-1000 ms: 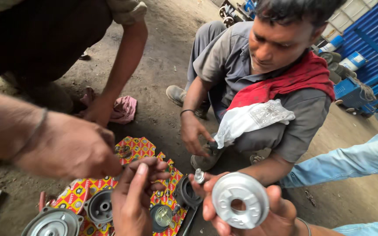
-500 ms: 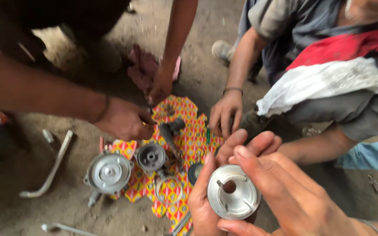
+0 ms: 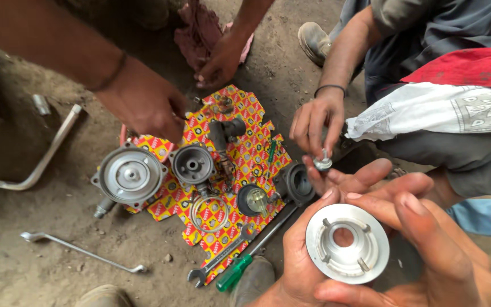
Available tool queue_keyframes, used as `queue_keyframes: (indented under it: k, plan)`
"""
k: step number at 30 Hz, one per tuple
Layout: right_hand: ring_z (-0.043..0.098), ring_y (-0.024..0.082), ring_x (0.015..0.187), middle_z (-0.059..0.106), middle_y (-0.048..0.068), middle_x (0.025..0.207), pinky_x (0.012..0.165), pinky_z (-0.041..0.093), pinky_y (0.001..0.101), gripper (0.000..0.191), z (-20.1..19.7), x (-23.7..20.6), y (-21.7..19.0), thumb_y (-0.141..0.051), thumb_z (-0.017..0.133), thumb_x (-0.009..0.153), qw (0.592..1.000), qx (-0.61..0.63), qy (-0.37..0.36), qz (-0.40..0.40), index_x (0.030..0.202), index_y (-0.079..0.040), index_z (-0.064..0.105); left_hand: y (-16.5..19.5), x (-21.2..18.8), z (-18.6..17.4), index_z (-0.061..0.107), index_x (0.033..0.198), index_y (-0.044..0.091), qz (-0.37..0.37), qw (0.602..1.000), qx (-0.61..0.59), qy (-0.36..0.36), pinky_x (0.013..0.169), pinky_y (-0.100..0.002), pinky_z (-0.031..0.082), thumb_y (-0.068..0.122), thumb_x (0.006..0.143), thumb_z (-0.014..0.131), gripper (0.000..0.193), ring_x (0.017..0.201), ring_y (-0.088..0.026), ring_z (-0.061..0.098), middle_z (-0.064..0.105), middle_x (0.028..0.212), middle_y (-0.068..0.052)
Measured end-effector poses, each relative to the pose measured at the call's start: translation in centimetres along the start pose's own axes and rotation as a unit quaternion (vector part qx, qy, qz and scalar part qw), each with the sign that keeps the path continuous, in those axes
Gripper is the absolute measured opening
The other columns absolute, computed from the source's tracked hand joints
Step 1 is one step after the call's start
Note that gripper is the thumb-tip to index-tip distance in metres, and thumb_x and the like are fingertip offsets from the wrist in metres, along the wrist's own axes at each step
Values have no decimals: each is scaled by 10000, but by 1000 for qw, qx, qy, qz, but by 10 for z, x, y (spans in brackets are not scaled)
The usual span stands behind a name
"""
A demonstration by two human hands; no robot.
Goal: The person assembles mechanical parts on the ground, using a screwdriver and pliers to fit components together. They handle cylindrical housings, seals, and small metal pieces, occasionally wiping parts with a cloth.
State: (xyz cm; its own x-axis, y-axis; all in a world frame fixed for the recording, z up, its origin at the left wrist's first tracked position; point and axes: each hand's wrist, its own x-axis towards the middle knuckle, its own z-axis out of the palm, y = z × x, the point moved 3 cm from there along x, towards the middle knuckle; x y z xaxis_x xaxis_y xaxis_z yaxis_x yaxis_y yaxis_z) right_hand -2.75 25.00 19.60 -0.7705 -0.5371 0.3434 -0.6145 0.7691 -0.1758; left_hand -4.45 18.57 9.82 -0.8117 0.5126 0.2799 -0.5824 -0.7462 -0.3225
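Seen from the head camera, the person's left hand (image 3: 294,256) and right hand (image 3: 427,244) together hold a round silver metal disc with a centre hole and raised tabs (image 3: 346,243) at the lower right of the frame; the left fingers (image 3: 308,213) curl closed around the disc's left rim from below, while the right fingers lie over its right and upper edge, closed on it. The disc is lifted above the bare dirt ground (image 3: 41,267), just to the right of a red-and-yellow patterned cardboard sheet (image 3: 245,113) spread flat on that ground. On the sheet lie a large round grey metal housing (image 3: 129,174), a smaller grey cup-shaped casting (image 3: 192,164), a thin wire ring (image 3: 207,211), a dark round part with a pale yellowish centre (image 3: 252,199) and a black ring-shaped part (image 3: 298,183). At the sheet's lower edge rest an open-ended steel spanner (image 3: 218,262) and a green-handled screwdriver (image 3: 245,264). On the dirt to the left lie a bent metal lever bar (image 3: 44,156) and a long thin ring spanner (image 3: 80,251). Other people crouch around: one co-worker's hand (image 3: 143,105) reaches over the sheet's upper left, another co-worker's hand (image 3: 316,122) with a dark wristband pinches a small metal fitting (image 3: 323,163) just above the disc.
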Motion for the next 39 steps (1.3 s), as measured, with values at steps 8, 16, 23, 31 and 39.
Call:
queue_keyframes:
  k: [8, 16, 23, 31, 39]
  plan:
    - [708, 342, 1148, 691, 220, 1140, 1037, 576, 518, 1070, 7, 3, 4, -456, 876, 664, 999, 22, -26, -11, 1493, -36, 346, 3, -3, -5, 340, 1602, 6, 25, 999, -5, 20, 1230, -359, 334, 388, 1099, 293, 633, 1424, -275, 464, 417, 1593, -237]
    - [708, 322, 1131, 682, 204, 1139, 1022, 583, 500, 1045, 10, -2, 12, -437, 906, 648, 999, 28, -15, -18, 1474, -67, 383, 8, 1, -11, 365, 1580, -32, 43, 999, 12, -10, 1277, -358, 332, 377, 1110, 300, 627, 1442, -296, 476, 443, 1575, -255]
    - [718, 361, 1127, 701, 220, 1147, 1049, 559, 519, 924, 15, 1, 8, -317, 902, 634, 999, -9, -13, 42, 1381, -63, 421, 6, 0, -12, 372, 1571, -20, 19, 999, -27, 3, 1281, -375, 315, 367, 1107, 302, 608, 1452, -311, 458, 461, 1555, -248]
    - [729, 351, 1029, 689, 243, 1087, 890, 606, 430, 977, 8, 9, 13, -544, 877, 747, 992, -52, -9, -117, 1371, -6, 353, 5, 0, -16, 382, 1565, -9, 10, 999, -36, 8, 1290, -400, 299, 362, 1095, 306, 604, 1478, -342, 429, 471, 1545, -239]
    - [716, 345, 980, 692, 245, 1130, 821, 578, 416, 855, 0, 17, 18, -523, 836, 813, 986, -59, -46, -146, 1333, 38, 453, 14, 7, -35, 417, 1511, -31, 58, 998, -23, -8, 1223, -471, 330, 420, 1089, 299, 629, 1395, -400, 469, 511, 1501, -299]
